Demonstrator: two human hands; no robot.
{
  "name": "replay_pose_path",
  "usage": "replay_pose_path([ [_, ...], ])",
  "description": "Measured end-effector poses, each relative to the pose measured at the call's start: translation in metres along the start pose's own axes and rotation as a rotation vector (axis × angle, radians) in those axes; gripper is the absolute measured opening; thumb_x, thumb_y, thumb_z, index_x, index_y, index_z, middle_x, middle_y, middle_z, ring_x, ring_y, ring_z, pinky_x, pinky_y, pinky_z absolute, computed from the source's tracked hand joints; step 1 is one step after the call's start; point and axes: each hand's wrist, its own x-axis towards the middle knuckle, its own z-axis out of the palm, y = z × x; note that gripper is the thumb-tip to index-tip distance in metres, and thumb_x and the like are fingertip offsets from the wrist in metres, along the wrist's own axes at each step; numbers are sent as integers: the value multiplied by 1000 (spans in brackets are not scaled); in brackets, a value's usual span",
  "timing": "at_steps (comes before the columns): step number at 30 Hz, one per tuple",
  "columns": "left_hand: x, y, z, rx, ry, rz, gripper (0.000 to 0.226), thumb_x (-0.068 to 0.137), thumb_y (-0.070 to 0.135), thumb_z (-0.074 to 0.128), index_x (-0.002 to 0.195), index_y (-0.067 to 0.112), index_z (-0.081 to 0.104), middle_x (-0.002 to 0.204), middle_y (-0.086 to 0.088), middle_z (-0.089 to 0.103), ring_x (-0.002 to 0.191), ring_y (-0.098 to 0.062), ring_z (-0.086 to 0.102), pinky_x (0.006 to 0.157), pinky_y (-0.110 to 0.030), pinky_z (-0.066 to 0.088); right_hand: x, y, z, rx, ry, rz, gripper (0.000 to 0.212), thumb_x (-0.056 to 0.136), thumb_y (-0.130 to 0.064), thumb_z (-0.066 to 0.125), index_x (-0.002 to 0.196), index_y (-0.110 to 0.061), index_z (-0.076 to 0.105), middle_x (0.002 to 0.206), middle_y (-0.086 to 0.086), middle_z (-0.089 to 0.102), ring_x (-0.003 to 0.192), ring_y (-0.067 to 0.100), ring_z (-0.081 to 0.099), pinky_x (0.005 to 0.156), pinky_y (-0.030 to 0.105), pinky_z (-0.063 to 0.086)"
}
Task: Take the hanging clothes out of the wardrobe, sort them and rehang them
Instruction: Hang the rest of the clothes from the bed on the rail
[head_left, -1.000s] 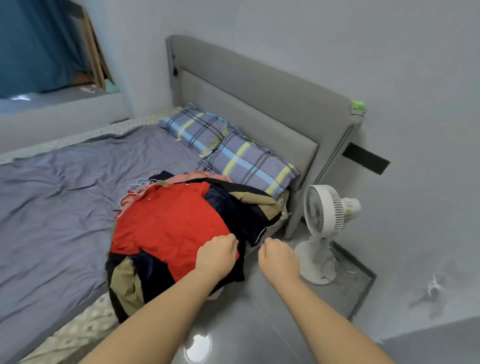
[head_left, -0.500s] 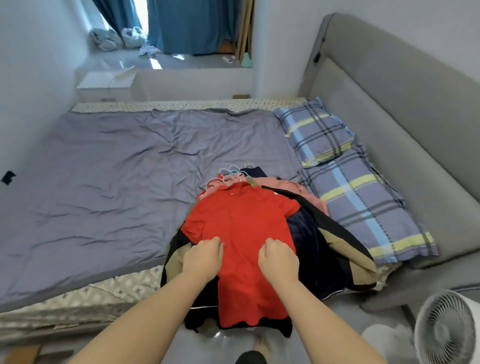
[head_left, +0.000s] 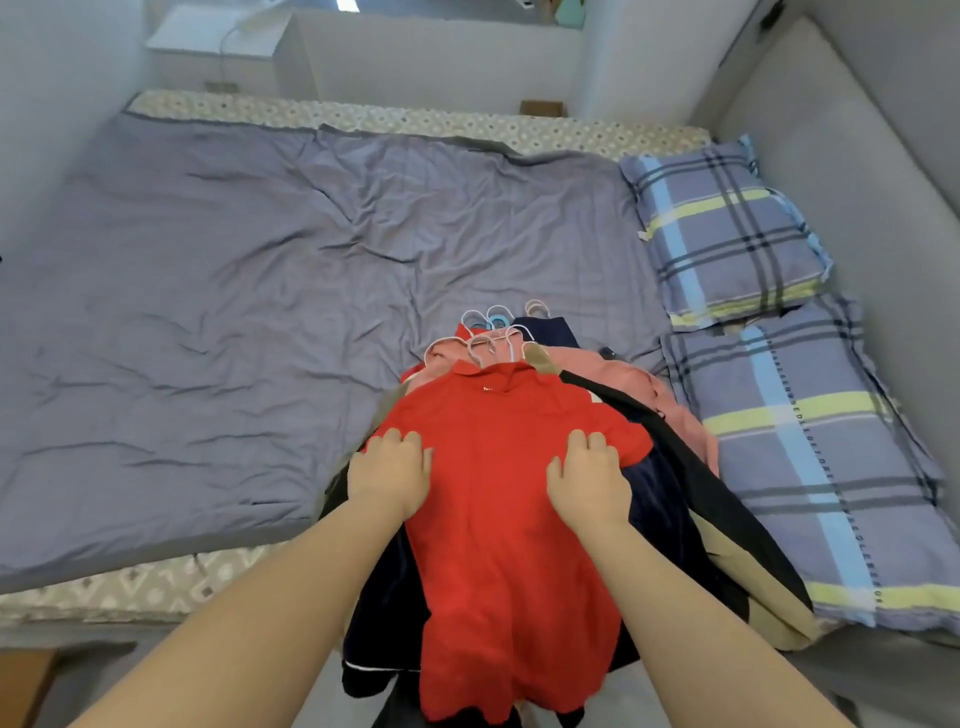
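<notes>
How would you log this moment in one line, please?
stage: clothes pile on bed | left hand: on red shirt, grip unclear | right hand: same

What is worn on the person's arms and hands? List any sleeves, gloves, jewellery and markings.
The left hand and right hand are bare: no gloves, rings or markings show. The left forearm and right forearm are bare too, with no sleeve, watch or band visible up to the picture's edge.

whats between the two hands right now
Only bare fabric of the red short-sleeved polo shirt lies between the left hand and the right hand, in the head view.
</notes>
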Motion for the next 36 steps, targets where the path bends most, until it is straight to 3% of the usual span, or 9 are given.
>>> replay_pose_path([
  [11,104,1,70,67,-78,-44,37,99,44,33,120,18,47,123,-6,46,115,-26,44,92,-40,39,129,24,44,-61,-78,18,31,92,-30,50,114,-9,46,119,12,47,109,31,45,73,39,44],
  [19,176,8,105,38,-123,-89,37,99,44,33,122,17,45,124,-8,45,116,-28,42,93,-42,38,210,31,96,-163,-142,-138,35,91,-30,54,115,-5,47,117,14,49,108,32,46,84,39,44],
  [22,209,14,118,12,-96,-75,37,99,43,35,122,17,46,128,-8,44,118,-28,43,93,-42,39,239,35,117,-240,-148,-246,39,91,-33,55,117,-5,49,114,14,52,105,32,49,85,41,45],
  [27,265,19,145,-49,-30,-141,41,99,45,34,123,15,47,131,-6,46,123,-26,43,96,-44,37,288,49,151,-207,-168,-150,51,94,-54,43,111,-7,53,115,14,55,110,34,51,90,46,42],
  [30,283,24,167,-37,22,-191,50,97,53,25,108,13,54,118,-7,58,116,-28,49,94,-42,38,303,56,173,-190,-187,-184,61,89,-65,38,107,-9,53,111,12,54,108,32,50,84,44,43],
  [32,288,27,187,-55,80,-169,57,94,57,22,97,11,56,101,-9,65,105,-31,54,88,-42,43,309,59,192,-183,-96,-212,66,82,-72,38,96,-9,53,99,12,54,96,33,51,72,42,44],
  [34,288,25,206,-83,152,-146,54,92,56,29,88,9,57,86,-10,64,94,-33,56,79,-43,47,309,63,214,-194,9,-233,69,77,-76,39,83,-8,53,86,13,53,83,33,51,63,40,41],
  [36,290,22,222,-112,230,-154,47,89,51,39,81,8,55,78,-10,61,85,-32,56,70,-42,46,309,67,235,-198,118,-229,68,77,-75,44,77,-8,52,80,14,51,77,32,50,63,41,36],
])
